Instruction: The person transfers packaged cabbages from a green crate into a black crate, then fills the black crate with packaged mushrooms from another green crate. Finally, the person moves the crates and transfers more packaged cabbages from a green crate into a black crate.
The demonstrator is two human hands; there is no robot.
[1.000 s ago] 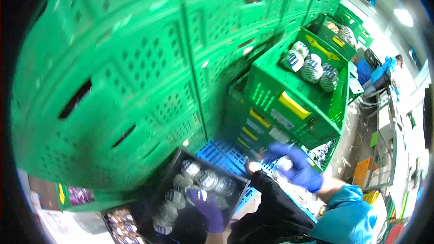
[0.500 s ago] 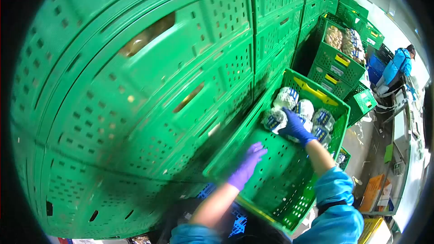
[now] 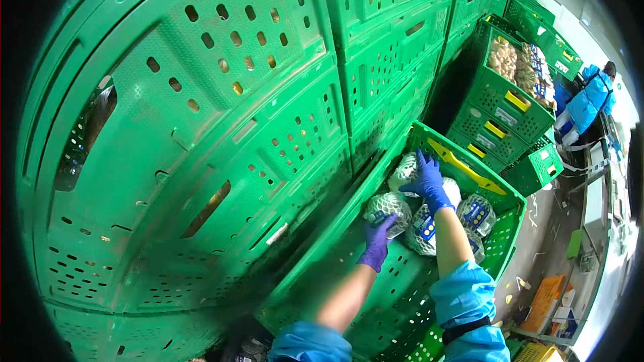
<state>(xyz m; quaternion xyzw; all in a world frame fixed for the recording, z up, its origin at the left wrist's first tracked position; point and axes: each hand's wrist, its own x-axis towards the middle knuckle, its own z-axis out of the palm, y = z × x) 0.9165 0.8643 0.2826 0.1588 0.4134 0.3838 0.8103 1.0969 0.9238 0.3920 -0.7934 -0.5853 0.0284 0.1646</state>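
While both my arms reach forward in rolled blue sleeves (image 3: 463,302): left hand (image 3: 378,240), purple glove, low, fingers against the near side of a netted bag (image 3: 388,208); whether they pinch it or merely touch, I cannot tell. Right hand (image 3: 431,184), blue-violet glove, farther in, palm down, thumb and fingers spread over neighbouring bags (image 3: 404,173).

Surroundings: green crate (image 3: 396,295) beneath my hands, yellow handle (image 3: 469,169) at its far end; wall of stacked crates (image 3: 389,60) close along the left side; filled crates (image 3: 496,104) beyond; another person (image 3: 589,100) in blue farther off.

Netted bag: inside the crate, just ahead of my left fingers, left of the other bags.
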